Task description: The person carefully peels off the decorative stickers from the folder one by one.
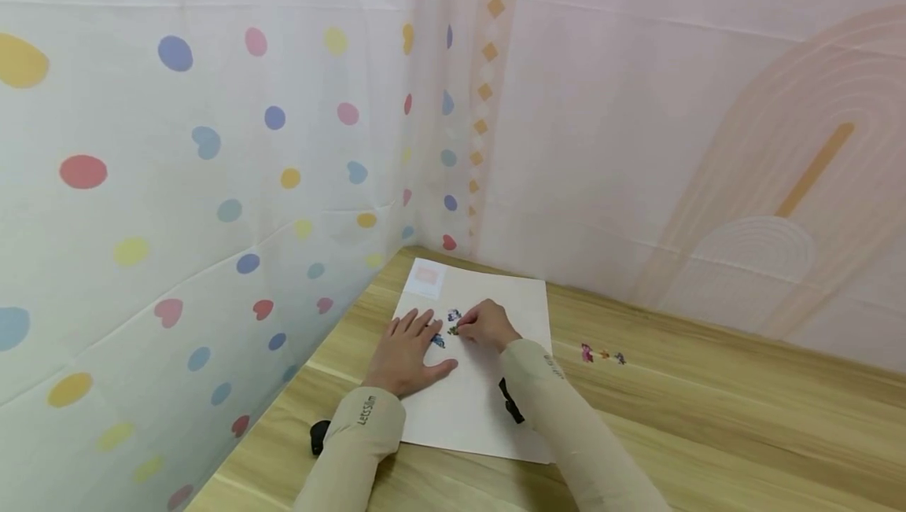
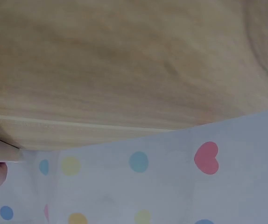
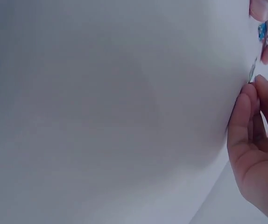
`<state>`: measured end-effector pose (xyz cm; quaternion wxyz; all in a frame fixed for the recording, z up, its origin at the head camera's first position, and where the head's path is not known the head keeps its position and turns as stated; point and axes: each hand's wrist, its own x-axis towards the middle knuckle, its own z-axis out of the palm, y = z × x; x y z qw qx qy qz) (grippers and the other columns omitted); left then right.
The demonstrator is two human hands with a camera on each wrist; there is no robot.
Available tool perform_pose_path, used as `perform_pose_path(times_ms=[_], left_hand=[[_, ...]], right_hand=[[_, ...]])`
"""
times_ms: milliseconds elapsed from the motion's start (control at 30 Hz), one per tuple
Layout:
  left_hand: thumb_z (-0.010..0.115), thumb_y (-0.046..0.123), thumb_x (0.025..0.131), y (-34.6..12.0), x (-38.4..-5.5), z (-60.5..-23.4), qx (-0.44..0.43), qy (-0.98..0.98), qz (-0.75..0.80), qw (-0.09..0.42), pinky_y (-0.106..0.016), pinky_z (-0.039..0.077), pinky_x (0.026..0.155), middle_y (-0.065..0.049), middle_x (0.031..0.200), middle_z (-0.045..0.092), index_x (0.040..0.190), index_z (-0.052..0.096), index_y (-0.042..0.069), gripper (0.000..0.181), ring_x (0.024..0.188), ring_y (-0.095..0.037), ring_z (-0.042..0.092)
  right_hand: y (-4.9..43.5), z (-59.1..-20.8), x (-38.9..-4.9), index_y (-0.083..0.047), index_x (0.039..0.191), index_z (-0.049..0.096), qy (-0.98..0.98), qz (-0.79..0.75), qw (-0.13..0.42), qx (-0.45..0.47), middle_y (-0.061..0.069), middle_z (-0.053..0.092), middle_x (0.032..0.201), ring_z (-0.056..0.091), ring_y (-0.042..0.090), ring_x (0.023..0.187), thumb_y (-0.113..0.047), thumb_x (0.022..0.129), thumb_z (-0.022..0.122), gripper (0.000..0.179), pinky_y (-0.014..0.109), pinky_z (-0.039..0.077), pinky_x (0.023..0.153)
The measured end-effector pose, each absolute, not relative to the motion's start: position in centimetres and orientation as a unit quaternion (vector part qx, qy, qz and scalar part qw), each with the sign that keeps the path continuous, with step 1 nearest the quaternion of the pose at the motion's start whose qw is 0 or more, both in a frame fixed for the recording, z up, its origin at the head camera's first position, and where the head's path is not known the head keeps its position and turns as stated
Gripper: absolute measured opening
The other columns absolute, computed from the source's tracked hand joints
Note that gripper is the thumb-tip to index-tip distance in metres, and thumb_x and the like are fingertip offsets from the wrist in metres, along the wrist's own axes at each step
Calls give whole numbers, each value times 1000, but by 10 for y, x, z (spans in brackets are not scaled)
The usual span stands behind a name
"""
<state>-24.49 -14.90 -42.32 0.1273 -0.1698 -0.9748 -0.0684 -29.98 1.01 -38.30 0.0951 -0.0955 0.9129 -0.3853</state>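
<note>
A tiny green-gold piece (image 1: 453, 331) lies on a large white sheet (image 1: 453, 421), at the fingertips of the right hand (image 1: 488, 325). Thumb and index finger pinch its edge, hiding part of it; it is too small for its shape to be made out, and in the right wrist view it is only a thin sliver. Just above it on the sheet is a purple-and-white piece (image 1: 454, 314). To its left, a blue piece (image 1: 438, 340) sits between the index finger and thumb of the left hand (image 1: 402, 355), partly covered by that finger. The left hand lies flat on the sheet, fingers slightly spread, thumb held out.

In the sheet's top left corner is a printed square (image 1: 425, 279) with a pink patch, its details unreadable. The wooden table (image 1: 708, 402) holds three more small pieces right of the sheet: pink (image 1: 587, 352), orange (image 1: 604, 354) and grey-blue (image 1: 620, 359). Cream sleeves cover both forearms, cut off by the bottom edge; a black object (image 1: 511, 400) beside the right sleeve is partly hidden. The left wrist view catches only a cropped bit of hand, table and dotted cloth (image 2: 101, 182).
</note>
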Motion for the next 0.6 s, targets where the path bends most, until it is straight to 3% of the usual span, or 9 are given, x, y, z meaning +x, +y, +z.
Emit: perform_pose_path(times_ms=[600], left_hand=[[45,63,78,-149,-246,-422,-166,-977,-65,115,-45,19,102,-6,137,36,130,46,13,72,128,-28,26]], right_hand=[[-1,-390,-304,-5,61,63,944,-302,36,-125,-1,53,56,46,12,57,-1,74,65,14,20,38,53]])
